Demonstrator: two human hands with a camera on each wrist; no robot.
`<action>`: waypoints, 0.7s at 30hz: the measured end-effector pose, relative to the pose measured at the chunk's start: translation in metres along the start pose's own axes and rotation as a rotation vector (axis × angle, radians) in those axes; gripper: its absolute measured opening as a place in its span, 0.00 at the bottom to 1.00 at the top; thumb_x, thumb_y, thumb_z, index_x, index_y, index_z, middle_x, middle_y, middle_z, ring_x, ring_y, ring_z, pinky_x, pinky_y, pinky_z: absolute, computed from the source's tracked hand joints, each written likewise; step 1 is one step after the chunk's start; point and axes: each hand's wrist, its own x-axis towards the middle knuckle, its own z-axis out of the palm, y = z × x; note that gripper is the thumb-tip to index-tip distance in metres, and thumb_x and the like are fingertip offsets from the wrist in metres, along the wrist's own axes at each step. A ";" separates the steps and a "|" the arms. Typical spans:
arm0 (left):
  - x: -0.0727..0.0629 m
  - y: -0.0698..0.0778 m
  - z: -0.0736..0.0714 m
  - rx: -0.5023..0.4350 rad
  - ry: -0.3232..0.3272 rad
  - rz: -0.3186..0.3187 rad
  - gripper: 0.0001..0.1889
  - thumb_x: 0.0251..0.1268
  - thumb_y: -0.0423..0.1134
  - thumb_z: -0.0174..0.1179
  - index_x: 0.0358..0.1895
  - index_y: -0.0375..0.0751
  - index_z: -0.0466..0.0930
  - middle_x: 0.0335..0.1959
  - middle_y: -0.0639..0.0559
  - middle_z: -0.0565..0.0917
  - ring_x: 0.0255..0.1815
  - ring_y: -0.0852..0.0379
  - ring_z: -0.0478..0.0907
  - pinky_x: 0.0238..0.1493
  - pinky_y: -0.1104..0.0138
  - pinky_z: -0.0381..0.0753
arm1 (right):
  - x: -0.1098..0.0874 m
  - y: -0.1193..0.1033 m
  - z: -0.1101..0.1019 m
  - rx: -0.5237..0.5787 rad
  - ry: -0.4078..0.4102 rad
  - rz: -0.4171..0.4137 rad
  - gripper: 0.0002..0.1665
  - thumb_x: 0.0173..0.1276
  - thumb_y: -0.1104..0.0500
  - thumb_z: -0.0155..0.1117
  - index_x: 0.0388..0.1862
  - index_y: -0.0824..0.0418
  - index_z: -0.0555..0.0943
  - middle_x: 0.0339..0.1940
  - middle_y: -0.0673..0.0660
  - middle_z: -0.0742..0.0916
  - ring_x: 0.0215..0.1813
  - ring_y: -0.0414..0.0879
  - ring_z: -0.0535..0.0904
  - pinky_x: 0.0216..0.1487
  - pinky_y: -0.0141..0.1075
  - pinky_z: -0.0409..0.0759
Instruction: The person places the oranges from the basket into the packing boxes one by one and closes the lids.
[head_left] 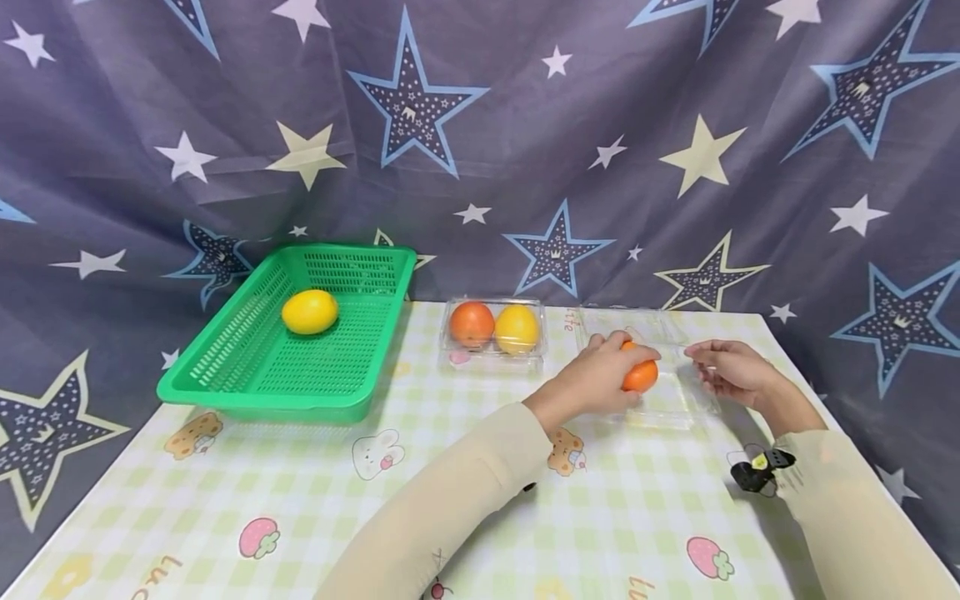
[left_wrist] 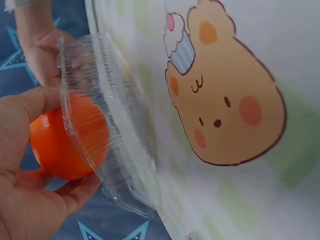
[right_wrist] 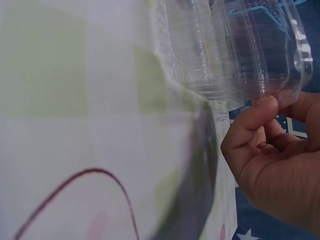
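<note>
In the head view my left hand (head_left: 596,375) grips an orange (head_left: 641,377) over an open clear plastic clamshell box (head_left: 663,412). The left wrist view shows fingers and thumb curled round the orange (left_wrist: 47,145), part of which is seen through the box's ribbed wall (left_wrist: 102,100). On the other side, my right hand (head_left: 738,377) pinches the rim of this box between thumb and finger. That pinch at a corner of the clear box (right_wrist: 235,55) shows closely in the right wrist view. The box's lid (head_left: 626,321) lies back toward the curtain.
Left of the open box stands another clear box (head_left: 491,362) with an orange-red fruit (head_left: 472,323) and a yellow fruit (head_left: 517,328). Farther left, a green basket (head_left: 360,396) holds a lemon (head_left: 310,312). A star-patterned curtain (head_left: 480,150) hangs behind the checked tablecloth (head_left: 600,517).
</note>
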 end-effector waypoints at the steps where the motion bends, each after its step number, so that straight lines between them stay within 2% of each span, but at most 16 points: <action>1: 0.001 0.001 0.001 0.006 -0.014 0.000 0.33 0.66 0.48 0.69 0.74 0.63 0.71 0.70 0.49 0.68 0.55 0.54 0.67 0.51 0.67 0.73 | 0.000 0.000 0.000 0.000 -0.002 0.000 0.24 0.84 0.57 0.44 0.67 0.75 0.65 0.34 0.51 0.77 0.30 0.39 0.73 0.31 0.31 0.78; 7: 0.009 0.004 -0.001 0.022 -0.112 -0.015 0.30 0.69 0.47 0.66 0.74 0.65 0.70 0.71 0.51 0.66 0.53 0.54 0.65 0.48 0.69 0.74 | 0.001 -0.001 0.001 0.000 -0.012 0.004 0.22 0.85 0.57 0.44 0.65 0.73 0.67 0.34 0.52 0.77 0.30 0.40 0.73 0.32 0.32 0.78; 13: 0.019 0.004 -0.003 0.067 -0.208 -0.001 0.29 0.70 0.47 0.66 0.72 0.65 0.72 0.65 0.54 0.70 0.50 0.56 0.65 0.50 0.68 0.72 | 0.002 -0.001 0.001 0.009 -0.016 0.010 0.21 0.85 0.57 0.45 0.63 0.72 0.68 0.34 0.51 0.78 0.30 0.40 0.73 0.31 0.32 0.78; 21: 0.024 0.002 0.000 0.137 -0.255 -0.027 0.31 0.68 0.50 0.68 0.73 0.68 0.70 0.70 0.55 0.68 0.56 0.55 0.66 0.58 0.65 0.73 | 0.004 0.000 0.000 0.011 -0.009 0.019 0.20 0.85 0.57 0.46 0.63 0.72 0.69 0.34 0.51 0.78 0.31 0.40 0.73 0.31 0.32 0.77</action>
